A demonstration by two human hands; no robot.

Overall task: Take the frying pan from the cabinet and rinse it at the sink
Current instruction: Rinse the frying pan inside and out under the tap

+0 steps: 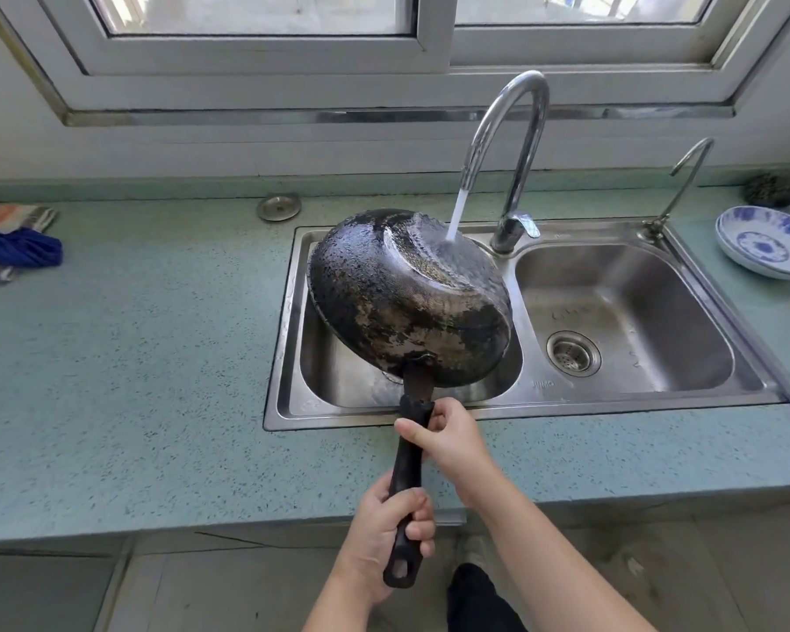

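The blackened frying pan (402, 294) is turned bottom-up and tilted over the left basin of the steel sink (635, 405). Water runs from the curved faucet (514, 143) onto the pan's underside. The pan's long black handle points toward me. My left hand (391, 535) grips the handle near its end. My right hand (448, 433) holds the handle higher up, close to the pan. The pan's inside is hidden.
A small second tap (685, 180) stands at the sink's right rear. Blue-and-white plates (767, 244) sit on the counter at far right, a scourer (769, 189) behind them. Cloths (12, 241) lie at far left. A round metal cap (278, 206) rests behind the sink.
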